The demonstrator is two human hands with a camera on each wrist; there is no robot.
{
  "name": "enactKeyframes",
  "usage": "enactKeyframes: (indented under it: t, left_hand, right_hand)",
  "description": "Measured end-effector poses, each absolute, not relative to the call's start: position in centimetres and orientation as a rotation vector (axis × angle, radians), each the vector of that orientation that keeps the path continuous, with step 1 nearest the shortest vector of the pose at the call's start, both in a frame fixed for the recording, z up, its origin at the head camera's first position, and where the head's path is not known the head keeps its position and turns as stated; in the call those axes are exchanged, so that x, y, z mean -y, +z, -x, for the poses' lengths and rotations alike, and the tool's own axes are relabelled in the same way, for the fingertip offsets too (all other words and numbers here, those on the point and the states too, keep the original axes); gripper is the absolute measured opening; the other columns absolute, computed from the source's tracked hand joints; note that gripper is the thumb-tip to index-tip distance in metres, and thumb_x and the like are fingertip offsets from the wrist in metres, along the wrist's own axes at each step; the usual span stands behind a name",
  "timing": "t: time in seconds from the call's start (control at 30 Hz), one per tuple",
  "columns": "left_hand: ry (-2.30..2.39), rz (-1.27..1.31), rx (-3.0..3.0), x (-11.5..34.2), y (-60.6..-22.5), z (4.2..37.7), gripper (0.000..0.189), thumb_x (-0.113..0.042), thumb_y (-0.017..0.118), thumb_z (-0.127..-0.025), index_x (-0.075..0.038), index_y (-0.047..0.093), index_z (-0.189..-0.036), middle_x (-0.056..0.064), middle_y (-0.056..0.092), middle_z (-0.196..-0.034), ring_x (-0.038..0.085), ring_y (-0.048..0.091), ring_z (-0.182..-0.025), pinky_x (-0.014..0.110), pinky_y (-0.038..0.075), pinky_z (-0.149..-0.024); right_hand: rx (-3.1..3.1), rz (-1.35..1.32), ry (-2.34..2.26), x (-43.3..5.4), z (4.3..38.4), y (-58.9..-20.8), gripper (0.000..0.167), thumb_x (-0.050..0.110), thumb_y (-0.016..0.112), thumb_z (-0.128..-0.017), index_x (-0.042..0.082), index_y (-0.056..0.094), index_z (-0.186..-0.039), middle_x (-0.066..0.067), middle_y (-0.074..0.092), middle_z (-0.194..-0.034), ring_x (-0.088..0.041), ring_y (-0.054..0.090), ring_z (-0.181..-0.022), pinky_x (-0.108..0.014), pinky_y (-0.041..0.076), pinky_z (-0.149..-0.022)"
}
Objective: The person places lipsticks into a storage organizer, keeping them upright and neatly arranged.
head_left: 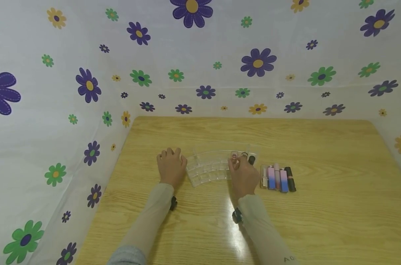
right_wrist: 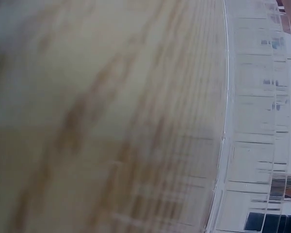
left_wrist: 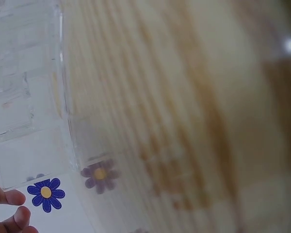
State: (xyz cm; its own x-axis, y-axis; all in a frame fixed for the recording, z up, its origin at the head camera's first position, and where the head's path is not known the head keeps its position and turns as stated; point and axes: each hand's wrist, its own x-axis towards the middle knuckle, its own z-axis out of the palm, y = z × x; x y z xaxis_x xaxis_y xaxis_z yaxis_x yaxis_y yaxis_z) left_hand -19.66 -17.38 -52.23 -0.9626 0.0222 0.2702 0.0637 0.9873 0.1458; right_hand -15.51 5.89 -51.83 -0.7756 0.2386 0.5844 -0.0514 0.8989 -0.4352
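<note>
A clear, curved, tiered organizer (head_left: 208, 173) rests on the wooden table between my hands. My right hand (head_left: 245, 178) reaches over its right part and pinches a small lipstick tube (head_left: 234, 155) with a see-through cap at the back row. Just right of those fingers, a dark-ringed tube (head_left: 244, 154) and a black lipstick tube (head_left: 252, 159) stand in the organizer. Beside the organizer's left end my left hand (head_left: 171, 166) rests with fingers loosely bent, holding nothing. Its fingertips (left_wrist: 14, 198) show at the lower left of the left wrist view.
Several lip tubes lie side by side right of the organizer: a pale clear one (head_left: 264, 178), pink-and-blue ones (head_left: 271, 177), a pink one (head_left: 277, 176) and a black one (head_left: 290, 179). A flowered white cloth (head_left: 193, 48) borders the table (head_left: 336, 184) at the back and sides.
</note>
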Motion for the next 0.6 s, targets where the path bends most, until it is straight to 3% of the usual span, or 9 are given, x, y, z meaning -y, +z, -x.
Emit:
enactKeyframes:
  t: [0.13, 0.6]
  left_hand:
    - [-0.221, 0.059, 2.862, 17.39, -52.31, 19.7, 0.035, -0.03, 0.042, -0.091, -0.01, 0.061, -0.112, 0.011, 0.056, -0.091, 0.029, 0.051, -0.086, 0.048, 0.041, -0.086]
    - [-0.224, 0.051, 2.869, 17.32, -52.29, 19.67, 0.034, -0.03, 0.041, -0.091, -0.01, 0.06, -0.112, 0.011, 0.056, -0.091, 0.029, 0.05, -0.086, 0.048, 0.04, -0.086]
  right_hand:
    - [2.479, 0.154, 0.54, -5.85, 15.41, -51.62, 0.032, 0.036, 0.071, -0.08, 0.004, 0.068, -0.079, -0.005, 0.058, -0.046, -0.01, 0.038, -0.033, -0.022, 0.027, -0.033]
    - [2.528, 0.127, 0.564, -5.93, 15.21, -51.76, 0.029, 0.034, 0.071, -0.08, 0.005, 0.065, -0.083, -0.003, 0.06, -0.05, -0.008, 0.037, -0.034, -0.021, 0.028, -0.034]
